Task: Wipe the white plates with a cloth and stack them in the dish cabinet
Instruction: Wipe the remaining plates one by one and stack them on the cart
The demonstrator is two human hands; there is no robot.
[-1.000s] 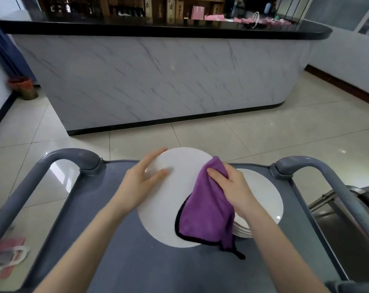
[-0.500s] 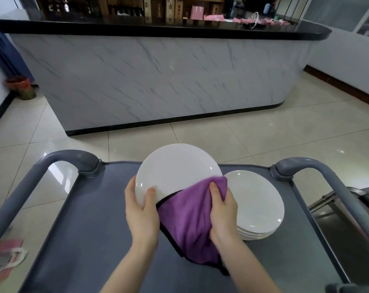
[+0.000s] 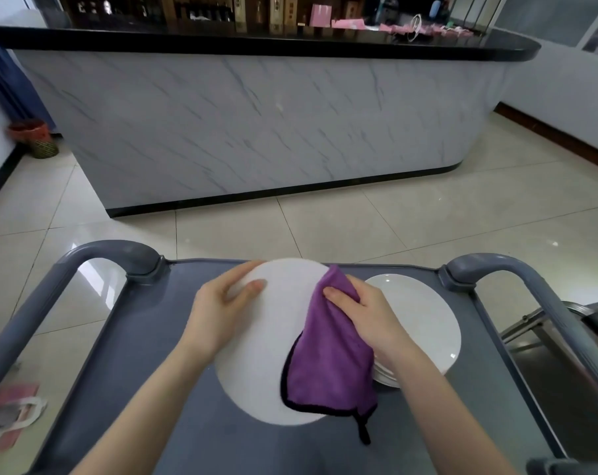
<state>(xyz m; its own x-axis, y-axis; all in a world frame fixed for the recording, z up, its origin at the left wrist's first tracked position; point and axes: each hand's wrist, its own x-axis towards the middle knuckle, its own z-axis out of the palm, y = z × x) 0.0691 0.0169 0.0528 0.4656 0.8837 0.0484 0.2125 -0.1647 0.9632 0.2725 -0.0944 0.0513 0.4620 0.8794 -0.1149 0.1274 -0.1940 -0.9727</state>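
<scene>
The white plate [image 3: 266,341] was held above the cart [image 3: 146,337], face tipped toward the person. The left hand [image 3: 218,313] pinched its far-left rim and the right hand [image 3: 366,317] clenched the purple cloth [image 3: 328,365] against its right half. The bare face lay leftward of the cloth, the stack [image 3: 424,323] rightward.

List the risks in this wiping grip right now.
1. The left hand grips the plate by one edge only; the right hand pressing the cloth on it might lever it loose onto the cart.
2. The plate is held close beside the stack; a swing could chip both.
</scene>
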